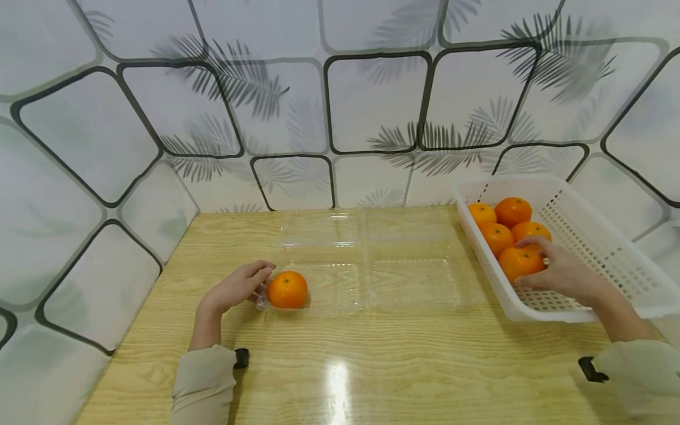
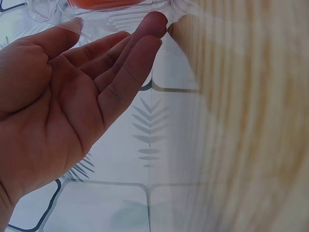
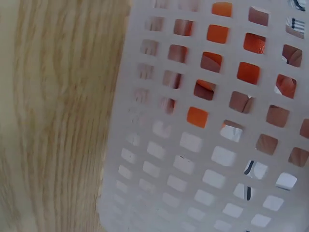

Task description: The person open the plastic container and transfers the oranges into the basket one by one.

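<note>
In the head view my right hand (image 1: 565, 271) reaches into a white plastic basket (image 1: 600, 218) and grips the nearest orange (image 1: 517, 264), thumb on the near side and fingers over the far side. Through the basket's holes (image 3: 198, 117) the right wrist view shows bits of hand and orange. My left hand (image 1: 239, 287) is at the left edge of a clear plastic container (image 1: 329, 283), fingers fairly straight, fingertips right at its rim. Just beside them, a single orange (image 1: 287, 290) sits at the container's left end. The left wrist view shows this palm (image 2: 63, 101) facing the camera.
Several more oranges (image 1: 513, 212) are gathered at the basket's left side. The clear container has a second section (image 1: 414, 283) to the right and raised panels (image 1: 319, 229) behind. All stand on a wooden table (image 1: 372, 360), with a patterned wall (image 1: 372, 106) along its back.
</note>
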`<state>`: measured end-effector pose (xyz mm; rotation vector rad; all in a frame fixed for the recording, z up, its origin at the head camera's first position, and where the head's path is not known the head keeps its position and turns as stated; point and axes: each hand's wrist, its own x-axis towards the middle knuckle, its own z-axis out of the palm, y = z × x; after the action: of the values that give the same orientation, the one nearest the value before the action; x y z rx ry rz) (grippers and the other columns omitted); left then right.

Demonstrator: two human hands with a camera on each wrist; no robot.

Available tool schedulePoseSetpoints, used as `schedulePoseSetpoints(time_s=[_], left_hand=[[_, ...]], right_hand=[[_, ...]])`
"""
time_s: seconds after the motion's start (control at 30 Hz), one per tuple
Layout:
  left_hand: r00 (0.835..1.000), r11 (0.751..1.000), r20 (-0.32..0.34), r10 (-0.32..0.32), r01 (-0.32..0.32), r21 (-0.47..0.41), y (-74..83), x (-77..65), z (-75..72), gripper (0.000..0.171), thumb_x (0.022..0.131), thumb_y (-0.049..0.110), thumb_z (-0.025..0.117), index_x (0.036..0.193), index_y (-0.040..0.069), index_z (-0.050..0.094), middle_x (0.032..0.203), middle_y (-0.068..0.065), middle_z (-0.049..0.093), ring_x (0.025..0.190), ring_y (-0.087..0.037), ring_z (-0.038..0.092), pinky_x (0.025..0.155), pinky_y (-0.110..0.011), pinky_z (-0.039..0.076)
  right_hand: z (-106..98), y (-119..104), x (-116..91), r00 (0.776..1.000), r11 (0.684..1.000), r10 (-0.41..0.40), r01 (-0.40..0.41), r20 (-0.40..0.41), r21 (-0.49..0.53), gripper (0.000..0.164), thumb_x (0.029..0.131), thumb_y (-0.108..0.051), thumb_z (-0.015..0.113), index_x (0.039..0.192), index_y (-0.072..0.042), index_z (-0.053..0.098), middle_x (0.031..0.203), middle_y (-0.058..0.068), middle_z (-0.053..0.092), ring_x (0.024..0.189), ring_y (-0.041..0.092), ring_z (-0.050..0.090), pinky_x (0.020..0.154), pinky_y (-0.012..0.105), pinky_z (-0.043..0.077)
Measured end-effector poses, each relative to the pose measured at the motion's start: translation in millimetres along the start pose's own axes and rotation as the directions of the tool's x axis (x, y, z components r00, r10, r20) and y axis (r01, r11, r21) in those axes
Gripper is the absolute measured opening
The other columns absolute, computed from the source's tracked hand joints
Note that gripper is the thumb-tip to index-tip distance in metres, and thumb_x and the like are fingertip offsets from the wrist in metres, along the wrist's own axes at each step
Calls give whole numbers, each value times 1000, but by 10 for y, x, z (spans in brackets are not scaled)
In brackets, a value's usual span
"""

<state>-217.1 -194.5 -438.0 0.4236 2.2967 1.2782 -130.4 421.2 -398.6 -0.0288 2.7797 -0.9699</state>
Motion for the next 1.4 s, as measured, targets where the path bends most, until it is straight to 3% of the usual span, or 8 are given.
schedulePoseSetpoints(time_s=[0.1,0.3,0.63,0.83,0.93,1.07,1.27,1.4], left_hand=[[1000,1000,-1,1,-1,3,1,-2,0,49,110,26,37,144,-9,39,114,-20,58,83,-23,60,74,-35,56],[1000,1000,-2,-1,1,7,1,-1,-2,49,110,26,37,144,-8,39,115,-21,59,84,-23,60,75,-35,56],[1000,1000,-4,4,-4,9,-18,3,2,49,110,27,38,143,-8,40,115,-20,59,86,-23,60,76,-35,56],[1000,1000,-4,3,-3,18,-16,7,-2,49,110,26,37,144,-9,39,116,-21,59,86,-23,60,76,-35,56],[1000,1000,-5,3,-3,22,-5,5,-5,49,110,26,36,145,-9,38,117,-22,58,86,-23,60,77,-35,56],[1000,1000,3,8,-8,8,0,7,-7,49,110,26,36,145,-9,38,114,-21,58,84,-23,60,76,-35,56],[1000,1000,-4,6,-6,4,-3,14,-17,49,110,27,37,144,-8,40,112,-20,58,84,-23,60,75,-35,56],[1000,1000,-2,4,-4,7,-5,11,-17,49,110,27,37,144,-8,40,113,-20,58,84,-23,60,75,-35,56]], right_hand=[[35,-2,7,1000,1000,-27,27,13,0,81,82,-30,82,140,-2,34,136,34,36,116,46,41,89,55,41],[82,-24,2,997,997,-75,75,25,3,77,80,-20,83,135,1,33,132,33,33,114,45,37,88,49,38],[89,-39,4,998,998,-56,57,40,-16,78,81,-20,82,135,2,31,131,31,37,115,44,40,89,47,38],[83,-25,18,998,999,-43,44,50,-14,79,82,-20,81,137,2,29,129,31,39,108,39,47,81,36,44],[82,-20,20,998,999,-37,38,53,-8,80,82,-20,81,137,3,29,130,32,38,109,39,46,83,39,45],[70,-28,-1,997,999,-38,38,61,1,80,83,-22,81,139,2,28,135,34,35,117,46,40,91,54,38],[19,-47,-24,997,998,-46,48,59,-44,81,83,-27,81,139,0,30,133,33,40,116,45,43,90,50,40],[15,-49,-41,997,999,-43,45,71,-29,82,83,-28,80,140,0,29,135,35,37,119,49,40,92,58,38]])
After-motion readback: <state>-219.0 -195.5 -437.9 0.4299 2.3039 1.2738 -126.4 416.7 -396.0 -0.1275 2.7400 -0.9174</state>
